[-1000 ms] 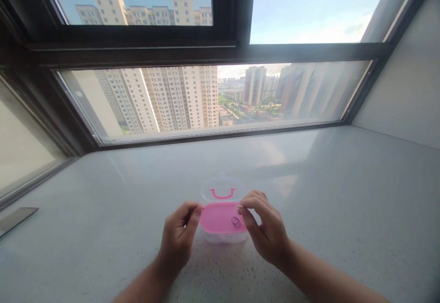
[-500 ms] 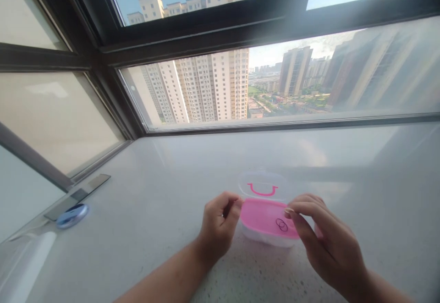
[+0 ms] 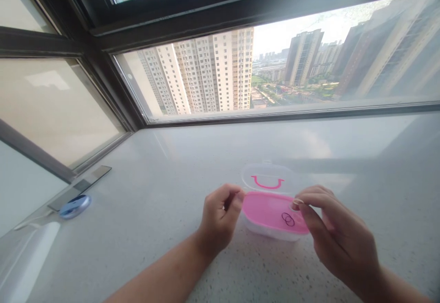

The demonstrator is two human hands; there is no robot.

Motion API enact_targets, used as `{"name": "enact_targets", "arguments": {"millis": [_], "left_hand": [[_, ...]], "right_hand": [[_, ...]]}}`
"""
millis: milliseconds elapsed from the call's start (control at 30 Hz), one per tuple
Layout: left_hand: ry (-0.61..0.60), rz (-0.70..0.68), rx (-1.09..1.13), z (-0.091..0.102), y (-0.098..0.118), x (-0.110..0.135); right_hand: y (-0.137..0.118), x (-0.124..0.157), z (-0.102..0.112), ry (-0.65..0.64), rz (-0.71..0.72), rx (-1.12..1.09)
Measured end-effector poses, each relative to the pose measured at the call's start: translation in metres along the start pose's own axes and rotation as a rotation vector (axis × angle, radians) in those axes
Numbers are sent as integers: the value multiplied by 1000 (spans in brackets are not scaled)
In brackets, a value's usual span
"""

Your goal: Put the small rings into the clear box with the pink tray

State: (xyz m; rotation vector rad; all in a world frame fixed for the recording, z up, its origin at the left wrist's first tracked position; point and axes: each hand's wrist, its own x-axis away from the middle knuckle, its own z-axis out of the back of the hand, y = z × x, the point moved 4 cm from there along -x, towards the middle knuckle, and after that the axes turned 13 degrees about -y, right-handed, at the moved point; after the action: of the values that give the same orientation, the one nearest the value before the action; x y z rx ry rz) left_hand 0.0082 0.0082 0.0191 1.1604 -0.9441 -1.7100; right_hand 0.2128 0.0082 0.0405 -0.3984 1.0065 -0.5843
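Note:
A small clear plastic box with a pink tray [image 3: 268, 211] sits on the pale stone sill, its clear lid [image 3: 271, 178] with a pink handle folded back behind it. Two thin dark rings [image 3: 288, 219] lie on the pink tray near its right end. My left hand [image 3: 218, 220] is curled, thumb and fingers pinching the tray's left edge. My right hand [image 3: 335, 236] pinches the tray's right edge, fingertips close to the rings.
The speckled stone sill [image 3: 172, 229] runs under a large dark-framed window [image 3: 220, 23] with tower blocks outside. At far left lie a round blue disc [image 3: 74, 206] and a dark flat strip [image 3: 80, 187] by the side window.
The view has swung left and tilted down, so the box and hands now sit right of centre. Both hands keep their pinch on the tray's ends. The blue disc has come into view.

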Motion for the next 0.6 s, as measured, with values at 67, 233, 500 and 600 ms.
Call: {"name": "enact_targets", "arguments": {"millis": [67, 233, 500, 600], "left_hand": [[10, -4, -6, 1, 1, 0], [15, -17, -25, 4, 1, 0], [48, -7, -80, 7, 2, 1], [28, -2, -95, 6, 1, 2]], "right_hand": [[0, -1, 0, 3, -5, 0], [2, -2, 0, 39, -47, 6], [1, -5, -4, 25, -48, 11], [3, -4, -5, 19, -37, 4]]}}
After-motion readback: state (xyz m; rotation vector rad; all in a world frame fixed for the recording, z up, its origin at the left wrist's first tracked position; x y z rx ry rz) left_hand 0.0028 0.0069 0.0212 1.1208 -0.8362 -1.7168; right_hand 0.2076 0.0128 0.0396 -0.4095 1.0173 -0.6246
